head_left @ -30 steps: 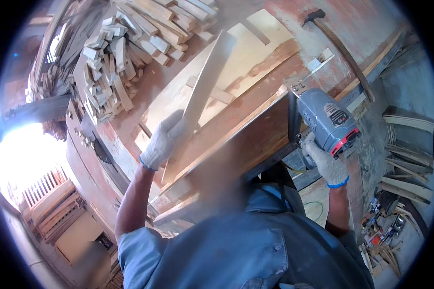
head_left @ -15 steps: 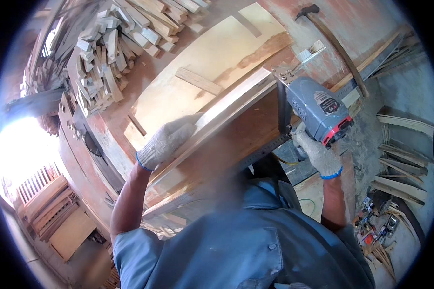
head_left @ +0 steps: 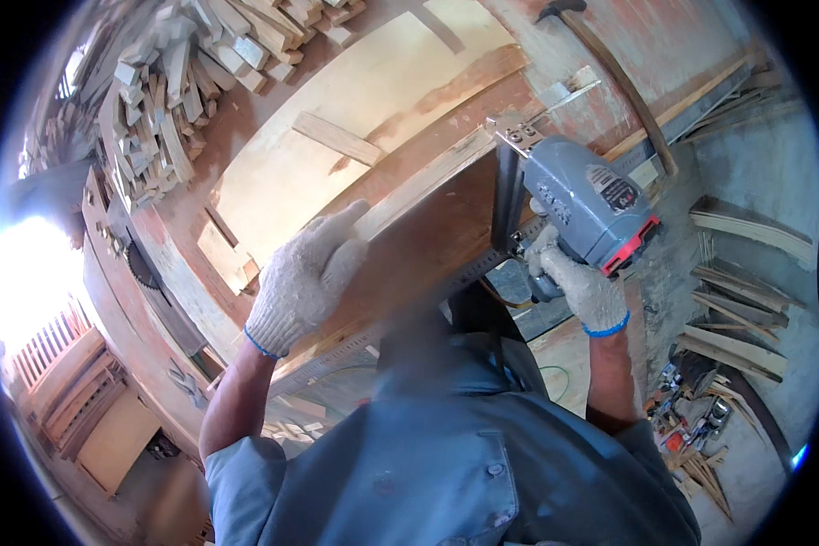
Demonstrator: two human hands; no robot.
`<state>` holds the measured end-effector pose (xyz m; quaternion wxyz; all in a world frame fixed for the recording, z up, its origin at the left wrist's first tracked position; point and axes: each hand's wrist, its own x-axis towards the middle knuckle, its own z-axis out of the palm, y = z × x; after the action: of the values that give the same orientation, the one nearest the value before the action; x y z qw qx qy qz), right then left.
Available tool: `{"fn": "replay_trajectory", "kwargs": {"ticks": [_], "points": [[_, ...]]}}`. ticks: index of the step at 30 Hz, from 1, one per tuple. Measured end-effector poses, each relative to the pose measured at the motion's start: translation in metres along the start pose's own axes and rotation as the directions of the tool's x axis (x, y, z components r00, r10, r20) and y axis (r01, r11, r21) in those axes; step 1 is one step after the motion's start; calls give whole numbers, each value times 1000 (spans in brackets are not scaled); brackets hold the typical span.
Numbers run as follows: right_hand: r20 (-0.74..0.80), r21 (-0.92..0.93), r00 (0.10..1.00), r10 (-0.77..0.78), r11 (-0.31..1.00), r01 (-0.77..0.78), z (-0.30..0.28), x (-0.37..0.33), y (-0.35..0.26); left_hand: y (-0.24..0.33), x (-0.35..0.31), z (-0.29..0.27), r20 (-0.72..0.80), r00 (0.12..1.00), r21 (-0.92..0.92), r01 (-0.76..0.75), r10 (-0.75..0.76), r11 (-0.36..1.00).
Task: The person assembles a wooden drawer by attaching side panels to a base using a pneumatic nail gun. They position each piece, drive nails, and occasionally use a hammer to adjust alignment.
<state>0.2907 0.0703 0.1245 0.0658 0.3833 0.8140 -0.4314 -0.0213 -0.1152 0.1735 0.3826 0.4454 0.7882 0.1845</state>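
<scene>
My left hand (head_left: 302,273), in a pale knitted glove with a blue cuff, grips a long wooden strip (head_left: 428,187) at its near left part, thumb apart from the fingers. The strip runs slantwise to the far right along the workbench. A grey and red nail gun (head_left: 596,196) is held by its handle in my gloved right hand (head_left: 581,284). Its nose lies at the strip's far end; whether they touch, I cannot tell. Beyond the strip is a pale curved sheet (head_left: 273,177) with a short wooden slat (head_left: 337,138) on it.
A heap of cut wood pieces (head_left: 177,100) lies at the far left of the bench. A hammer (head_left: 623,86) rests at the far right. Toward the left edge a round saw blade (head_left: 141,266) shows. Curved wooden parts (head_left: 751,232) and tools (head_left: 696,414) lie on the right.
The whole view has shifted a little. My left hand has moved slightly nearer to me along the strip and is no longer blurred. The nail gun stays at the strip's far end.
</scene>
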Motion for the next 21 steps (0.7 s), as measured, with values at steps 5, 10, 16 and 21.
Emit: {"fn": "replay_trajectory", "kwargs": {"ticks": [5, 10, 16, 21], "points": [[-115, 436, 993, -15, 898, 64, 6, 4, -21, -20, -11, 17, -197, 977, -43, -95, 85, 995], [-39, 535, 996, 78, 844, -45, -9, -13, -1, 1, -17, 13, -164, 986, 48, -25, 33, 999], [-79, 610, 994, 78, 792, -14, -9, -7, 2, -14, -13, 23, -149, 988, 32, -39, 44, 999], [-183, 623, 976, 120, 782, 21, -7, -1, -4, -19, -11, 19, -164, 982, 73, -78, 89, 994]]}}
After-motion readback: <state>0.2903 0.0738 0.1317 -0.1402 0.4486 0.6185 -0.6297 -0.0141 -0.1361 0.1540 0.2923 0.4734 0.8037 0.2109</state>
